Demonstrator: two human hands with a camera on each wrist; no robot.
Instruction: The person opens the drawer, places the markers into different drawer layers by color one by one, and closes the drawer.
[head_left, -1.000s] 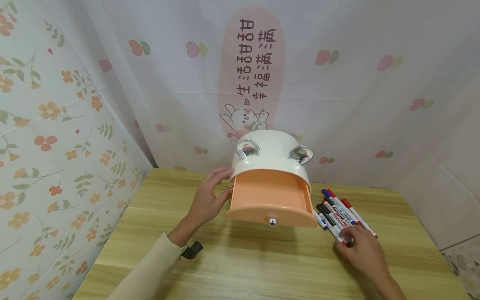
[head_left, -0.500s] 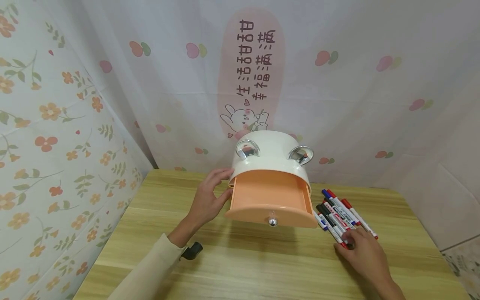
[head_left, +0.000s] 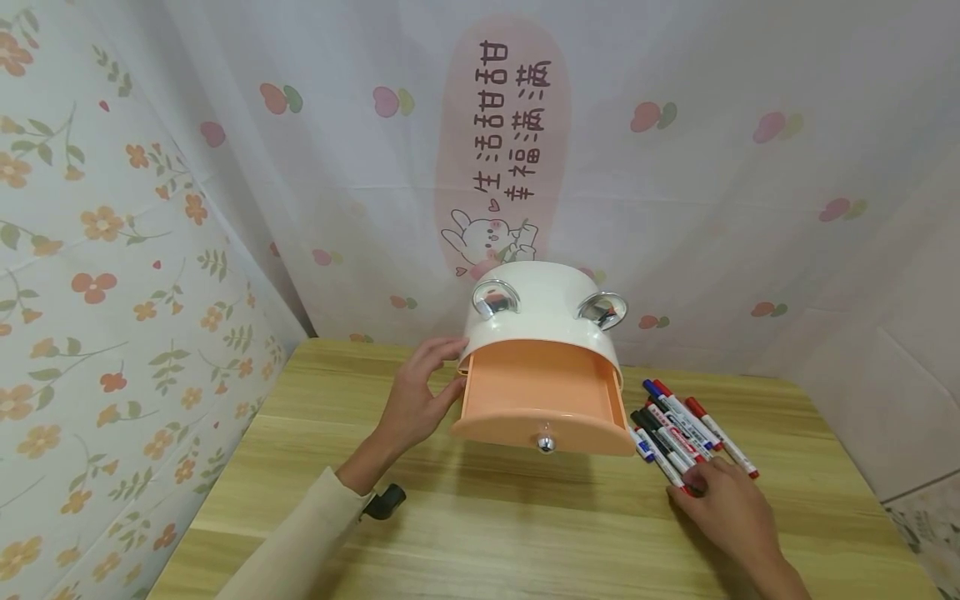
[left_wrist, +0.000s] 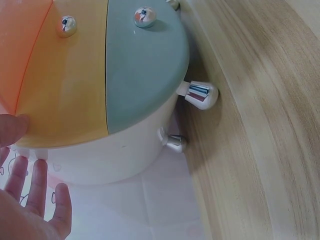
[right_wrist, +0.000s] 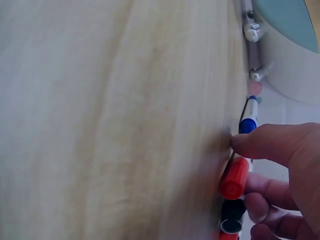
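Observation:
A white rounded box [head_left: 540, 292] stands on the table with its orange drawer [head_left: 540, 392] pulled out. My left hand [head_left: 420, 396] touches the box's left side with extended fingers, its thumb near the drawer edge. In the left wrist view, that thumb lies at the edge of the yellow drawer [left_wrist: 70, 85], beside a green drawer [left_wrist: 145, 65]. Whiteboard markers [head_left: 678, 429] with blue, red and black caps lie in a cluster right of the box. My right hand [head_left: 727, 508] pinches a red-capped marker [right_wrist: 235, 179] at the cluster's near end, between thumb and index finger.
The box stands on silver feet [left_wrist: 202, 95] and has shiny round ears [head_left: 602, 309]. A printed curtain [head_left: 360, 167] hangs behind the wooden table [head_left: 480, 533], with a floral one [head_left: 112, 250] at the left. A black wrist mount [head_left: 386, 502] sticks out by my left sleeve.
The outer red-capped marker on the right has shifted slightly outward. My right hand has barely moved among the markers. My left hand and the box keep still.

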